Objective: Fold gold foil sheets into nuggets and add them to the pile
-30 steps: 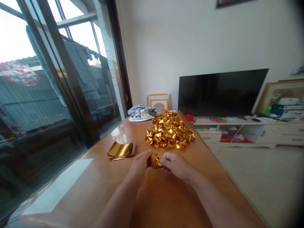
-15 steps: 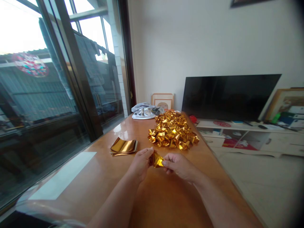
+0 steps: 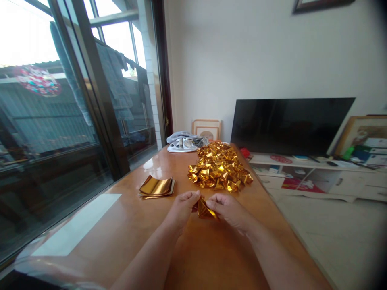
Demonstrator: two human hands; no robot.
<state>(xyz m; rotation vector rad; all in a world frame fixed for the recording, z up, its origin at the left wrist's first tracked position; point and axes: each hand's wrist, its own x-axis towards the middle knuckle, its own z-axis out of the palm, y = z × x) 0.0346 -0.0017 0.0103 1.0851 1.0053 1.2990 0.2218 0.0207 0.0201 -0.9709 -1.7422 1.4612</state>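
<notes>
Lowered slightly since the earlier frame, gold foil (image 3: 204, 210) is pinched between closed fingers of left hand (image 3: 180, 209) and right hand (image 3: 229, 210), near pile (image 3: 219, 166).

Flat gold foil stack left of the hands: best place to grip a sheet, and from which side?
Judging by its pose, take the gold foil stack at its near edge, coming from the person's side: the sheets lie flat on the table, curling slightly upward, so fingers could likely pinch the top sheet there.
</notes>
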